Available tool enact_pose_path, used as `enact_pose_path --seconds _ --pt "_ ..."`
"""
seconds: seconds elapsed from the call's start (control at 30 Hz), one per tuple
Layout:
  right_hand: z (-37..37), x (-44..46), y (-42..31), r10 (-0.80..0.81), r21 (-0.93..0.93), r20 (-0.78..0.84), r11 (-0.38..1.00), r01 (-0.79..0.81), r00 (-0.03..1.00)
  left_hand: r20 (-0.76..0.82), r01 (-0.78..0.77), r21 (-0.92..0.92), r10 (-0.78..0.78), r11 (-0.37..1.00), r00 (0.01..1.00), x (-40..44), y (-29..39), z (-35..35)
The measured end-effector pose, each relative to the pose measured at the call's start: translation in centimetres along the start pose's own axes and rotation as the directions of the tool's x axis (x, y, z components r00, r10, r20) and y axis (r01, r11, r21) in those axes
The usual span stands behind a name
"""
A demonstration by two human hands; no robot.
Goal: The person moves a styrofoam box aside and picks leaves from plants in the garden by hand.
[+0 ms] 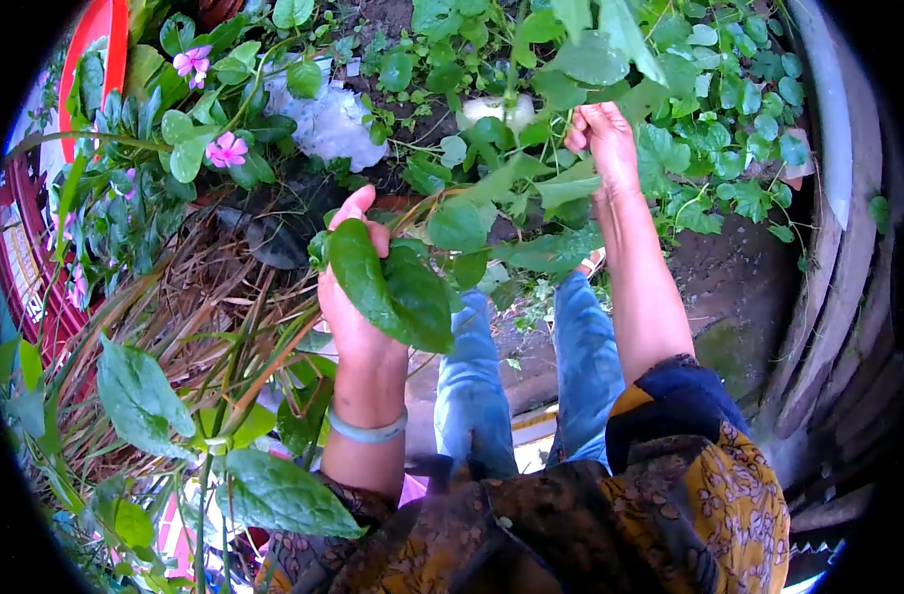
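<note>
My left hand point(349, 322), with a pale bangle point(369, 433) on its wrist, is curled round a small bunch of broad, glossy green leaves point(387, 282). Its fingertips show above the leaves; the rest of the fingers are partly hidden. Further forward and to the right, my right hand point(607, 142) is closed with thumb and fingers pressed together. It is among the leafy vine point(561, 188), whose leaves cover what lies below it. Whether a stem or leaf is in that pinch, I cannot tell.
Pink flowers point(226, 149) grow at the left, near a red-rimmed object point(117, 59). Dry straw-like stalks point(204, 267) lie below them. A whitish lump point(338, 129) sits on the soil. Long grey poles point(833, 228) curve along the right. Large leaves point(288, 492) stand close at lower left.
</note>
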State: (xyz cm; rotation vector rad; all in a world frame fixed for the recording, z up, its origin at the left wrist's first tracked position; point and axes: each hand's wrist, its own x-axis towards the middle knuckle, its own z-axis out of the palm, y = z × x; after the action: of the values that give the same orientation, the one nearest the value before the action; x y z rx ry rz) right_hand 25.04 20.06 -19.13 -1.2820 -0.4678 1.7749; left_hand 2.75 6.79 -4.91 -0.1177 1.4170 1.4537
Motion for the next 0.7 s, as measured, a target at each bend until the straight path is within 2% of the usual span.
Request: enact_pose_path --seconds 0.13,0.2,0.37,0.47,0.57,0.6,0.63,0.7 --pt "0.9 -1.4 -2.9 0.089 0.022 0.008 0.996 -0.089 0.996 -0.024 0.010 -0.005 -0.010 1.000 1.000 -0.2 0.2 0.7" --pt "1.4 -2.5 -4.6 0.120 0.044 0.012 0.992 -0.120 0.993 0.016 0.001 -0.003 -0.001 1.000 1.000 -0.3 0.1 0.6" --pt "1.3 -4.1 -8.8 0.128 -0.230 -0.016 0.965 -0.128 0.992 0.012 -0.017 -0.031 0.017 0.999 1.000 -0.4 0.2 1.2" --pt "1.1 -6.1 -11.8 0.120 -0.243 0.035 0.964 -0.108 0.992 0.014 -0.011 -0.031 0.011 0.999 1.000 -0.4 0.6 1.8" --pt "1.4 -7.5 -11.5 0.158 -0.550 -0.006 0.824 -0.135 0.987 0.024 -0.002 -0.049 0.004 0.999 1.000 -0.2 0.0 1.7" --pt "0.8 -7.2 -10.2 0.203 -0.546 0.017 0.822 -0.161 0.979 0.017 -0.011 -0.052 0.012 0.999 1.000 -0.3 -0.3 1.9" --pt "0.0 -7.7 -10.0 0.258 -0.418 -0.064 0.870 -0.261 0.964 0.006 -0.020 -0.056 0.020 0.998 1.000 -0.4 -0.2 2.0" --pt "-0.2 -9.8 -9.9 0.188 -0.196 -0.115 0.958 -0.208 0.975 -0.052 -0.032 -0.015 0.031 0.999 0.998 -0.6 0.3 3.2"
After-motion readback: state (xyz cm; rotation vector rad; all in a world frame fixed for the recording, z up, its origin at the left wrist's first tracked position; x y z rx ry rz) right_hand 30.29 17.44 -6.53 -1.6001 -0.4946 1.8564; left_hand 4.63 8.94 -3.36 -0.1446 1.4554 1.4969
